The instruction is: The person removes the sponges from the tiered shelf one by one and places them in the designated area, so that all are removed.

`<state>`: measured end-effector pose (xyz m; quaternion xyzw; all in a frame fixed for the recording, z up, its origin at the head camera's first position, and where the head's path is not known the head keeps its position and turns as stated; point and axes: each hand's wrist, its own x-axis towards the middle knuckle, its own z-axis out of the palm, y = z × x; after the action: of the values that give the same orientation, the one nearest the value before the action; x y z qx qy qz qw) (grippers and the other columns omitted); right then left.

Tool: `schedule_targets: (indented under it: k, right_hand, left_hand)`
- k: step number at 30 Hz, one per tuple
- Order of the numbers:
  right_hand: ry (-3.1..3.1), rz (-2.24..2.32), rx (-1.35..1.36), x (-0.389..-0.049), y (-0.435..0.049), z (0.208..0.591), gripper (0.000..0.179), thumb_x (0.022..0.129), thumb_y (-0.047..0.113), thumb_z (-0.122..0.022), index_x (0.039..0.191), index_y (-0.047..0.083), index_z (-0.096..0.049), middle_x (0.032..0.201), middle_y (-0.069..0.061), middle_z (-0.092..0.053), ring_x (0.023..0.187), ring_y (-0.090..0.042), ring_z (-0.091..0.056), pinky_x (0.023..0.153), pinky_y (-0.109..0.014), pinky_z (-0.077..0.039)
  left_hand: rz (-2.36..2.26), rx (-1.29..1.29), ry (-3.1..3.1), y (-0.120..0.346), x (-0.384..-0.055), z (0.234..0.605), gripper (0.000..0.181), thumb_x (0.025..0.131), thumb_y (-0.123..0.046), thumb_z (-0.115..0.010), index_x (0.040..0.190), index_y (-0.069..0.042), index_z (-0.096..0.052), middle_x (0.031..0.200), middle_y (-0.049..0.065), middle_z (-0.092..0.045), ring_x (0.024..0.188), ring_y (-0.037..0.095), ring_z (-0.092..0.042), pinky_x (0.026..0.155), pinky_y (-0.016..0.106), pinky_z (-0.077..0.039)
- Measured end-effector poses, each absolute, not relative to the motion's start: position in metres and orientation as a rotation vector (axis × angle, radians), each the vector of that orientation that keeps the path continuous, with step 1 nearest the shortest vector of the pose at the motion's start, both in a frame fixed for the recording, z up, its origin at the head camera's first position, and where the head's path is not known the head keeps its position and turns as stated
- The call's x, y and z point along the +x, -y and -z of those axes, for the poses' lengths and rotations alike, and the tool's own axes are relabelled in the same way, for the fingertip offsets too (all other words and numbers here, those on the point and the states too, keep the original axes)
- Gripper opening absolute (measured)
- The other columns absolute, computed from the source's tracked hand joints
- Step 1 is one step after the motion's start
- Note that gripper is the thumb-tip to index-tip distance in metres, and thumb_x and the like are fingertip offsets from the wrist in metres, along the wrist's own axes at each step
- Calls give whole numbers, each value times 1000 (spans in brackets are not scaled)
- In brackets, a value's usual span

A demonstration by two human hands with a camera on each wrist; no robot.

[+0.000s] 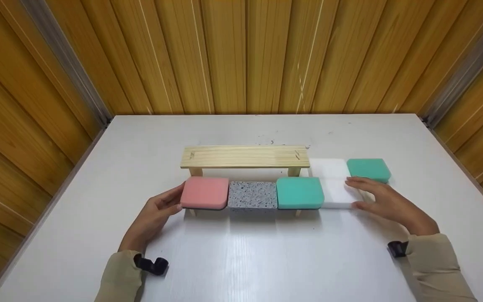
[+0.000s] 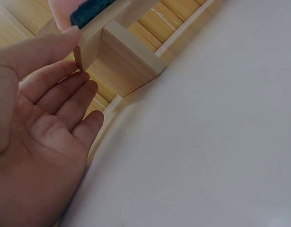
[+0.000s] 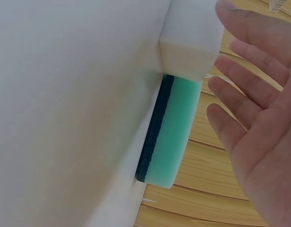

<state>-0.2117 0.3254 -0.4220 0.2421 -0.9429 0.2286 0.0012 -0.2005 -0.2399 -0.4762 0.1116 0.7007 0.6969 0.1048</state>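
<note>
In the head view a pink sponge (image 1: 204, 192), a grey speckled block (image 1: 252, 195) and a green sponge (image 1: 300, 192) form a row on a low wooden stand. My left hand (image 1: 153, 216) is at the row's left end. In the left wrist view its thumb touches the dark scouring layer (image 2: 91, 12) and the stand's end (image 2: 86, 49), its fingers fairly straight alongside. Right of the row are white blocks (image 1: 338, 193), their exact number unclear. My right hand (image 1: 386, 203) is beside their right edge with thumb and fingers spread; contact is unclear.
A wooden bench-like stand (image 1: 245, 157) is behind the row. Another green sponge (image 1: 368, 169) lies behind the right hand, its dark layer visible in the right wrist view. The white table (image 1: 241, 260) meets a wood-panelled wall (image 1: 245, 58) at the back.
</note>
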Motion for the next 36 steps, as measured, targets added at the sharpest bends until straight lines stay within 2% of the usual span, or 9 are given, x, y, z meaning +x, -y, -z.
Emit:
schedule_targets:
  k: [2, 4, 7, 9, 12, 14, 16, 25, 36]
  right_hand:
    - [2991, -737, 729, -211, -324, 418, 62, 85, 24, -72, 138, 0, -50, 142, -22, -47, 131, -45, -39, 112, -41, -35]
    - [2993, -752, 704, -210, -322, 414, 63, 85, 26, -72, 139, 2, -49, 143, -22, -47, 131, -44, -40, 108, -46, -38]
    - [2943, -766, 692, -209, -319, 412, 64, 85, 28, -72, 139, 3, -49, 141, -21, -49, 129, -42, -44, 107, -19, -36]
    - [2911, -764, 681, -209, -317, 411, 63, 86, 29, -71, 140, 5, -49, 141, -20, -49, 128, -40, -46, 104, -15, -35]
    - [2880, -801, 673, -209, -313, 408, 63, 88, 29, -70, 141, 5, -47, 142, -21, -47, 129, -42, -44, 107, -37, -42]
    - [2870, -824, 671, -209, -310, 407, 62, 89, 29, -69, 142, 6, -46, 143, -22, -46, 130, -44, -42, 100, -58, -40]
    - [2853, -859, 681, -210, -306, 407, 62, 88, 27, -70, 142, 6, -46, 143, -23, -46, 130, -44, -42, 99, -63, -39]
    - [2851, -925, 716, -209, -296, 398, 66, 85, 30, -73, 142, 9, -47, 143, -21, -46, 132, -44, -40, 99, -66, -38]
    - [2804, -860, 867, -212, -284, 386, 70, 80, 31, -77, 140, 9, -49, 140, -14, -52, 129, -37, -47, 98, -58, -45]
  left_hand:
    - [-2055, 323, -2067, 240, -200, 476, 66, 89, -15, -68, 147, -9, -39, 153, 5, -38, 139, 11, -39, 107, 18, -38]
    - [-2059, 315, -2063, 240, -200, 476, 66, 89, -16, -69, 147, -9, -39, 153, 4, -39, 139, 10, -39, 107, 18, -38]
    - [-2056, 304, -2065, 239, -199, 476, 66, 88, -18, -70, 147, -11, -40, 152, 2, -41, 138, 9, -40, 107, 18, -37]
    - [-2058, 298, -2066, 239, -199, 476, 66, 88, -18, -70, 146, -11, -41, 151, 2, -41, 137, 8, -41, 107, 18, -38]
    - [-2056, 303, -2073, 240, -199, 476, 67, 88, -18, -70, 147, -10, -40, 152, 4, -40, 137, 8, -41, 107, 17, -38]
    - [-2064, 305, -2070, 240, -200, 476, 67, 88, -18, -70, 147, -9, -39, 153, 5, -39, 137, 7, -41, 107, 17, -37]
    - [-2069, 311, -2064, 240, -200, 476, 67, 88, -17, -69, 147, -8, -39, 154, 5, -38, 137, 8, -41, 107, 17, -37]
    - [-2051, 284, -2058, 240, -199, 475, 67, 88, -19, -70, 147, -12, -40, 153, 0, -39, 139, 9, -38, 107, 17, -37]
    - [-2017, 271, -2085, 240, -199, 474, 66, 87, -23, -71, 146, -16, -41, 152, -4, -40, 141, 11, -36, 108, 17, -36]
